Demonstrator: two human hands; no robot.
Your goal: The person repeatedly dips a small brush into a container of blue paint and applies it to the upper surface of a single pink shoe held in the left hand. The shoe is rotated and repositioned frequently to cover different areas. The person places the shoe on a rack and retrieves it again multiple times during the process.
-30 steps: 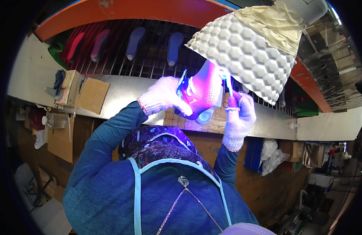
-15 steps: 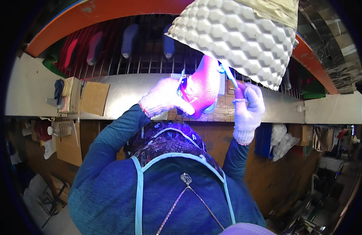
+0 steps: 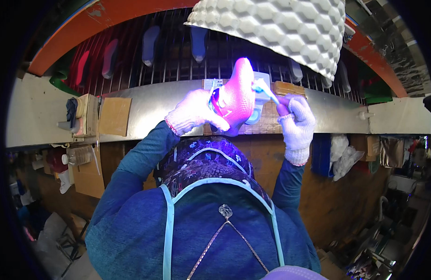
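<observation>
My left hand (image 3: 192, 112), in a white knit glove, grips a pink-lit knit shoe upper (image 3: 242, 91) around its opening. The toe of the upper points away from me, and strong violet light falls on it. My right hand (image 3: 297, 123), gloved with fingertips bare, holds a slim pale-blue brush (image 3: 269, 92). The brush's far end is at the right edge of the upper, and glare hides whether it touches. Just behind the upper is a pale plastic container (image 3: 262, 78), partly covered by it.
Beyond the metal ledge (image 3: 150, 105) runs a rack of rods (image 3: 173, 60) carrying several shoe soles (image 3: 151, 44). A white honeycomb-textured shade (image 3: 271, 23) hangs above. Cardboard (image 3: 114, 116) lies at left; a blue bin (image 3: 321, 154) and plastic bags (image 3: 344, 158) are below right.
The view has shifted, so the shade sits higher and the whole toe shows. My right hand has turned slightly, with the brush lower along the upper's right edge. Both grips stay the same.
</observation>
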